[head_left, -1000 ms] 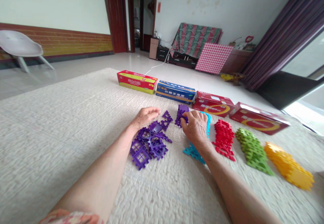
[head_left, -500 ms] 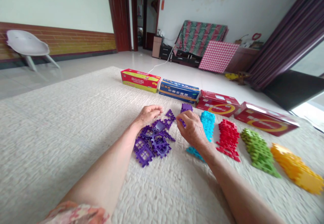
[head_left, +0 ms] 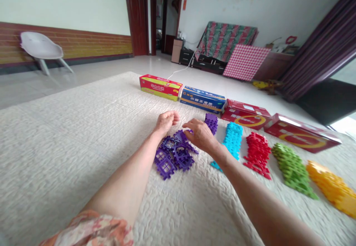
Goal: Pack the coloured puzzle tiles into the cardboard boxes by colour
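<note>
My left hand (head_left: pixel 167 121) hovers at the far left edge of a loose heap of purple interlocking plastic building pieces (head_left: pixel 166 168), fingers loosely curled with nothing seen in them. Over the heap's far right side reaches my right hand (head_left: pixel 200 134), its thumb and fingers apart above a purple piece that shows between them and is mostly covered. Some heap pieces have window-like frames. Just beyond my right hand lies a short overlapping row of purple pieces (head_left: pixel 211 123). Beside it is a row of light blue pieces (head_left: pixel 233 138), partly behind my right wrist.
Rows of red pieces (head_left: pixel 257 151), green pieces (head_left: pixel 293 171) and yellow pieces (head_left: pixel 332 188) continue to the right. Behind stand a red-yellow box (head_left: pixel 160 87), a blue box (head_left: pixel 203 99) and two dark red boxes (head_left: pixel 246 114). All rest on a cream quilted cover (head_left: pixel 83 134).
My right hand has moved left from the purple row to the heap, over the triangular purple piece. My left hand's fingers have curled more. The view has shifted slightly left.
</note>
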`<state>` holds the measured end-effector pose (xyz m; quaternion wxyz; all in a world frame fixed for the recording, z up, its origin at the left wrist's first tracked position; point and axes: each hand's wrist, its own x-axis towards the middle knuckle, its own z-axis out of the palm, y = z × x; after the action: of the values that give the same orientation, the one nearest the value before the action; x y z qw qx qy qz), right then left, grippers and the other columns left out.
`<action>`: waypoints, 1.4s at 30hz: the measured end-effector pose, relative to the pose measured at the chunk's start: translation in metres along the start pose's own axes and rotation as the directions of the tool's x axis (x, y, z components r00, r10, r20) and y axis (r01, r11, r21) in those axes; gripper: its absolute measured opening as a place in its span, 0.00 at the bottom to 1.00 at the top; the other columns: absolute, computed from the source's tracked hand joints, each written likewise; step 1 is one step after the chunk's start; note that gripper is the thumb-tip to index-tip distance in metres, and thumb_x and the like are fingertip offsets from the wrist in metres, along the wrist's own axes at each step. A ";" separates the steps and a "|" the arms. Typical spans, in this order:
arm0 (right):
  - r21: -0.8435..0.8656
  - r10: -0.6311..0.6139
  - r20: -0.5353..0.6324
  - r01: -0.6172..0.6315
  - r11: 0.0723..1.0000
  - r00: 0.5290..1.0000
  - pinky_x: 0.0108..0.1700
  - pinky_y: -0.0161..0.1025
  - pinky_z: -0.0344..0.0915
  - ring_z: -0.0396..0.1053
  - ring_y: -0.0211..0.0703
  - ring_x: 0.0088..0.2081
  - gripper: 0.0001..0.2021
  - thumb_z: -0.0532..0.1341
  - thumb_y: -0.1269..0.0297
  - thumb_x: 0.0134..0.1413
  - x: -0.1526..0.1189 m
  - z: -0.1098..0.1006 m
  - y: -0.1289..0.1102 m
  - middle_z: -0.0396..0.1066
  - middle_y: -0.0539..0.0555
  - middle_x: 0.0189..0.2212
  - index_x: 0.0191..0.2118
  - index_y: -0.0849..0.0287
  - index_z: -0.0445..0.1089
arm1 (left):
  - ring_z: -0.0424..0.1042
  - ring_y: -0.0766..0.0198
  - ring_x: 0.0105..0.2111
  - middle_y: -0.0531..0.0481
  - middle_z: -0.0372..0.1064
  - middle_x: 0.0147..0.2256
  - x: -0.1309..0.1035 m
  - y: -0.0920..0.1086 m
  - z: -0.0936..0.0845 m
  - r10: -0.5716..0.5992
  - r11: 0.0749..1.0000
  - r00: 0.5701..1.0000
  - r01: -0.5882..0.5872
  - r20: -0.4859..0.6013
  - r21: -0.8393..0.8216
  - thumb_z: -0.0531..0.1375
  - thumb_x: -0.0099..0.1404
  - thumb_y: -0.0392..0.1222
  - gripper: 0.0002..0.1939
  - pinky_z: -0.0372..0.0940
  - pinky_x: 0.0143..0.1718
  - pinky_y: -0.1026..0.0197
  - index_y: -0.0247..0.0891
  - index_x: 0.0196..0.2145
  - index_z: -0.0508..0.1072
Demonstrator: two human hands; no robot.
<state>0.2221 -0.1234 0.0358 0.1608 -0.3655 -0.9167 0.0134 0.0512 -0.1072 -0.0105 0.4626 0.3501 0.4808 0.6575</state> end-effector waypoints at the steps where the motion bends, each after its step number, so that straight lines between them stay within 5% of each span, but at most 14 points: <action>1: -0.047 0.002 0.037 0.000 0.999 0.999 0.47 0.41 0.62 0.70 0.46 0.44 0.13 0.58 0.68 0.57 0.005 0.000 -0.003 0.73 0.57 0.43 0.46 0.56 0.74 | 0.72 0.70 0.27 0.51 0.73 0.27 0.000 0.001 0.000 -0.011 0.999 1.000 0.010 -0.018 -0.036 0.55 0.58 0.30 0.09 0.63 0.28 0.69 0.34 0.34 0.74; 6: -0.189 0.016 0.190 0.020 0.982 0.982 0.46 0.43 0.59 0.69 0.48 0.44 0.12 0.55 0.65 0.60 0.021 0.002 -0.012 0.72 0.57 0.42 0.43 0.52 0.75 | 0.72 0.71 0.26 0.51 0.73 0.27 -0.001 0.010 -0.001 -0.080 0.975 0.989 0.053 -0.120 -0.216 0.54 0.57 0.26 0.12 0.64 0.29 0.68 0.33 0.38 0.71; 11: -0.196 -0.031 0.195 0.070 0.978 0.980 0.43 0.43 0.59 0.69 0.49 0.42 0.12 0.53 0.66 0.61 0.027 0.004 -0.010 0.72 0.58 0.40 0.37 0.58 0.74 | 0.72 0.71 0.26 0.52 0.72 0.27 -0.002 0.011 0.000 -0.086 0.972 0.990 0.060 -0.109 -0.226 0.56 0.56 0.27 0.10 0.64 0.29 0.68 0.33 0.37 0.71; 15: -0.072 -0.022 -0.040 0.019 0.997 0.999 0.41 0.39 0.61 0.70 0.44 0.37 0.10 0.52 0.69 0.61 0.021 0.001 0.000 0.72 0.57 0.35 0.39 0.61 0.71 | 0.72 0.71 0.26 0.52 0.73 0.27 0.001 0.005 -0.001 -0.059 0.977 0.994 0.039 -0.094 -0.208 0.57 0.53 0.29 0.12 0.63 0.29 0.68 0.34 0.37 0.73; 19: 0.096 -0.012 -0.347 0.048 0.994 0.938 0.37 0.35 0.63 0.70 0.39 0.32 0.05 0.56 0.69 0.59 -0.006 -0.009 0.015 0.72 0.53 0.31 0.35 0.59 0.69 | 0.71 0.71 0.25 0.52 0.73 0.26 0.001 0.002 -0.001 -0.039 0.981 0.996 0.022 -0.080 -0.195 0.57 0.52 0.29 0.12 0.62 0.27 0.68 0.34 0.36 0.73; 23: 0.090 -0.071 -0.421 0.120 0.989 0.904 0.35 0.34 0.65 0.70 0.38 0.30 0.03 0.57 0.69 0.58 -0.043 -0.019 0.028 0.71 0.51 0.30 0.35 0.58 0.68 | 0.70 0.70 0.25 0.51 0.73 0.26 -0.001 0.005 0.000 -0.034 0.985 0.996 0.020 -0.079 -0.169 0.58 0.50 0.30 0.12 0.61 0.28 0.67 0.34 0.35 0.74; 30: 0.023 -0.152 -0.233 0.162 0.987 0.960 0.37 0.36 0.66 0.71 0.40 0.35 0.06 0.53 0.72 0.60 -0.078 -0.029 0.035 0.71 0.53 0.33 0.37 0.57 0.67 | 0.71 0.69 0.26 0.50 0.73 0.27 -0.003 0.007 0.000 -0.023 0.991 0.998 0.016 -0.050 -0.132 0.60 0.49 0.32 0.12 0.61 0.28 0.66 0.34 0.35 0.74; 34: 0.033 -0.118 -0.074 0.121 0.992 0.990 0.40 0.40 0.66 0.71 0.43 0.37 0.03 0.59 0.71 0.55 -0.083 -0.038 0.035 0.72 0.54 0.35 0.36 0.57 0.67 | 0.71 0.69 0.26 0.50 0.74 0.27 -0.004 0.008 0.001 -0.037 0.993 0.998 0.030 -0.055 -0.118 0.58 0.50 0.31 0.13 0.61 0.28 0.66 0.33 0.35 0.74; 42: -0.031 -0.050 0.043 0.051 0.998 0.998 0.49 0.51 0.61 0.69 0.51 0.44 0.09 0.62 0.62 0.50 -0.080 -0.038 0.023 0.74 0.59 0.41 0.38 0.58 0.68 | 0.71 0.69 0.26 0.50 0.74 0.28 -0.005 0.009 0.002 -0.029 0.996 0.998 0.024 -0.053 -0.091 0.58 0.50 0.31 0.13 0.62 0.28 0.67 0.33 0.35 0.74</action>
<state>0.3032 -0.1642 0.0453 0.1357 -0.3443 -0.9290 0.0025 0.0523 -0.1124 -0.0016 0.4735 0.3045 0.4676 0.6815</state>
